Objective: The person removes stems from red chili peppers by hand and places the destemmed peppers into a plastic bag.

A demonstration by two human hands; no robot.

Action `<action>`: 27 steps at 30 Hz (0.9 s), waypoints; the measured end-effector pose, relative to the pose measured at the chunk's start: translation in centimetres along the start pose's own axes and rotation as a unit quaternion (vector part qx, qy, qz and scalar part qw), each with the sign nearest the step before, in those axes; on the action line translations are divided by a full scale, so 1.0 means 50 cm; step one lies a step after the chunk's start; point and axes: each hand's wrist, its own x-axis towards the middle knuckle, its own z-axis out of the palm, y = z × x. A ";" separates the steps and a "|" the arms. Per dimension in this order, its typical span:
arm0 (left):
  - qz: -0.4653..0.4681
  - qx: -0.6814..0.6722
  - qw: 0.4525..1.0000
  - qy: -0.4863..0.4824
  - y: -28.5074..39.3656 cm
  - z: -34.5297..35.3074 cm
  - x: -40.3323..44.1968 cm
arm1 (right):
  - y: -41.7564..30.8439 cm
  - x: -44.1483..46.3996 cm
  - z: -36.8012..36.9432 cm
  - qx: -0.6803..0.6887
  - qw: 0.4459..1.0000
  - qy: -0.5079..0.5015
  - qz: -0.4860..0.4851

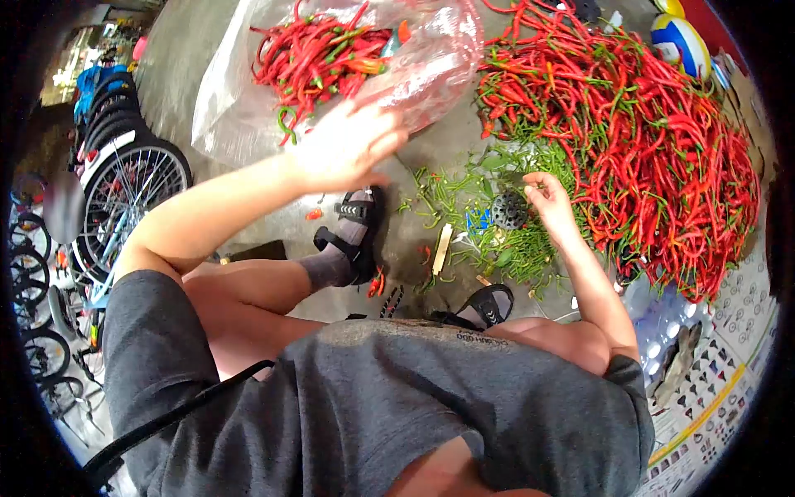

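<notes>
My left hand [352,149] is over the near edge of a clear plastic bag [224,116], its fingers stretched out and partly apart. Bright light washes out its detail, and I see nothing held in it. Inside the bag lies a heap of red chili peppers [323,62], some with green stems. My right hand [548,205] hovers above a scatter of green stems [530,257] on the floor, thumb and forefinger curled close together. Whatever may be between those fingertips is too small to make out. Just right of that hand spreads a large pile of red chili peppers [646,157].
Among the stems sit a round black perforated part [509,211] and a pale wooden strip [442,248]. My sandaled feet [356,236] rest between bag and pile. Bicycle wheels [137,195] stand at left. A ball [681,45] is behind the pile; plastic bottles [658,323] lie at right.
</notes>
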 end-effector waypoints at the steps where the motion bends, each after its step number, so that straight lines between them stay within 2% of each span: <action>1: -0.005 0.017 0.999 -0.038 0.016 0.015 -0.009 | -0.005 -0.003 -0.005 0.020 1.000 0.000 0.008; 2: -0.015 0.015 0.996 -0.083 0.021 0.025 -0.015 | -0.006 -0.007 -0.010 0.024 1.000 0.008 0.004; 4: -0.051 0.088 0.995 -0.021 -0.020 0.090 -0.029 | -0.009 -0.013 -0.023 0.065 0.997 -0.021 0.041; 5: -0.112 0.016 0.993 0.039 -0.043 0.101 -0.019 | -0.002 -0.017 -0.024 0.065 0.997 -0.017 0.042; 6: -0.164 0.004 0.985 0.053 -0.059 0.082 -0.007 | 0.004 -0.021 -0.026 0.068 0.997 -0.009 0.038; 8: -0.233 0.001 0.962 0.141 -0.089 0.072 0.005 | 0.013 -0.028 -0.032 0.083 0.996 -0.009 0.025; 9: -0.238 -0.018 0.962 0.133 -0.096 0.059 0.008 | 0.014 -0.030 -0.034 0.085 0.996 -0.004 0.031; 10: -0.249 -0.024 0.965 0.074 -0.102 0.046 0.010 | 0.011 -0.030 -0.036 0.086 0.996 0.003 0.029; 12: -0.375 -0.098 0.920 -0.058 -0.106 0.025 0.027 | 0.004 -0.027 -0.040 0.091 0.995 -0.006 0.040; 14: -0.259 -0.003 0.965 -0.031 -0.143 0.033 0.010 | 0.008 -0.018 -0.046 0.081 0.996 0.004 0.029; 16: -0.375 -0.052 0.926 -0.013 -0.147 -0.041 0.030 | -0.001 -0.014 -0.054 0.073 0.997 0.002 0.031; 17: -0.411 -0.088 0.907 0.016 -0.189 -0.059 0.017 | 0.002 -0.011 -0.061 0.079 0.997 0.000 0.018; 18: -0.420 -0.039 0.902 0.093 -0.223 -0.084 0.014 | 0.003 -0.010 -0.073 0.079 0.997 0.005 0.017; 20: -0.439 -0.127 0.866 0.202 -0.308 -0.141 -0.019 | 0.003 -0.011 -0.098 0.106 0.994 0.022 0.011; 22: -0.395 -0.113 0.877 0.249 -0.409 -0.132 -0.070 | 0.002 -0.018 -0.128 0.110 0.993 0.050 0.007; 23: -0.404 -0.175 0.880 0.177 -0.392 -0.150 -0.063 | 0.000 -0.021 -0.143 0.115 0.991 0.074 0.004; 24: -0.502 -0.213 0.833 0.092 -0.339 -0.171 -0.029 | -0.003 -0.024 -0.158 0.121 0.988 0.099 0.000; 25: -0.467 -0.268 0.842 0.043 -0.325 -0.155 -0.021 | -0.004 -0.031 -0.169 0.145 0.982 0.121 0.012; 26: -0.460 -0.320 0.828 -0.001 -0.339 -0.115 -0.024 | -0.008 -0.038 -0.181 0.146 0.981 0.129 0.005; 27: -0.453 -0.328 0.825 -0.082 -0.301 -0.128 0.010 | -0.013 -0.049 -0.193 0.165 0.976 0.140 -0.007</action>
